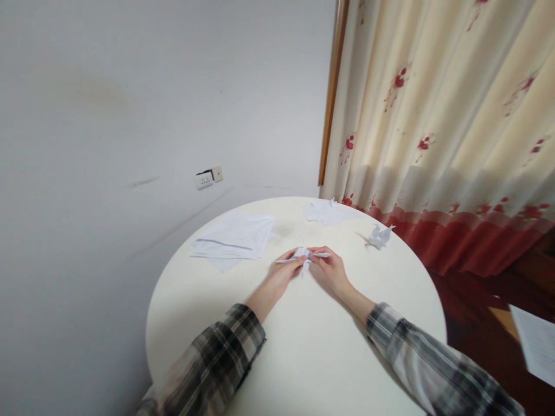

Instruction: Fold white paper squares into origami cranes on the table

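A small folded white paper figure [302, 252] is held between both hands above the middle of the round white table [299, 335]. My left hand [284, 271] pinches its left side, with the thumb on top. On the opposite side, the fingers of my right hand [332, 267] are closed on the paper. Pointed flaps stick out to the left and right, and one narrow point hangs down towards me. Fingers cover part of the figure, so its full shape is hidden. A finished-looking origami bird [380, 236] stands apart on the table, right of my right hand.
Several white paper sheets [236, 234] lie stacked at the table's left back. More paper pieces [325, 212] rest at the far edge. A wall with a socket [203, 180] rises behind; a floral curtain [433, 115] hangs at right. Printed paper [535, 341] is at lower right.
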`<state>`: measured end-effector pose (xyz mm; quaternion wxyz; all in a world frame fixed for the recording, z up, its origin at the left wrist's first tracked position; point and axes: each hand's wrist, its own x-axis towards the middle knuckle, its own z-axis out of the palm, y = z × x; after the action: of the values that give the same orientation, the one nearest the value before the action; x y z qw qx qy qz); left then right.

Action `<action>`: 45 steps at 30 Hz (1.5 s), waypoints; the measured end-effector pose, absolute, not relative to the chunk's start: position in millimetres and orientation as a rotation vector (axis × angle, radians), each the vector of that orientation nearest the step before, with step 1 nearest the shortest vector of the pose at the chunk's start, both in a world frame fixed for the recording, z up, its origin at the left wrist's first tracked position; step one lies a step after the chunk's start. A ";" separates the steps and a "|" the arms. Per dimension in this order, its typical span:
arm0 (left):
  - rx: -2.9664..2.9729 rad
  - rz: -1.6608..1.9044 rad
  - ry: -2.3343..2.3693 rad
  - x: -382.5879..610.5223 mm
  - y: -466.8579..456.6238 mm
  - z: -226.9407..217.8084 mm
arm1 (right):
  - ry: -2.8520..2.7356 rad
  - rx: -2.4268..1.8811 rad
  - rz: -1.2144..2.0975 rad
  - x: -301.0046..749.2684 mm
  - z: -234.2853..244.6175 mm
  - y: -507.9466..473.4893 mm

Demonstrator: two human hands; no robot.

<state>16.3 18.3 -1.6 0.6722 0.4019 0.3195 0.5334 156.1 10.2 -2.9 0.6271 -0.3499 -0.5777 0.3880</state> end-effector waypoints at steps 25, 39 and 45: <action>0.990 1.278 0.804 15.0 19.8 -2.8 | -1.651 -0.895 0.401 160.9 6.4 -0.8; 1.178 1.383 0.857 18.0 16.8 5.9 | -1.553 -0.982 0.528 164.8 9.0 0.8; 1.212 1.411 0.951 16.6 13.3 12.0 | -1.537 -1.022 0.601 164.0 8.8 -0.6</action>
<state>16.6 13.3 12.0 0.5024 0.5016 0.3937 0.5840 164.0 -0.6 8.8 0.5648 -0.4345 -0.6534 0.2555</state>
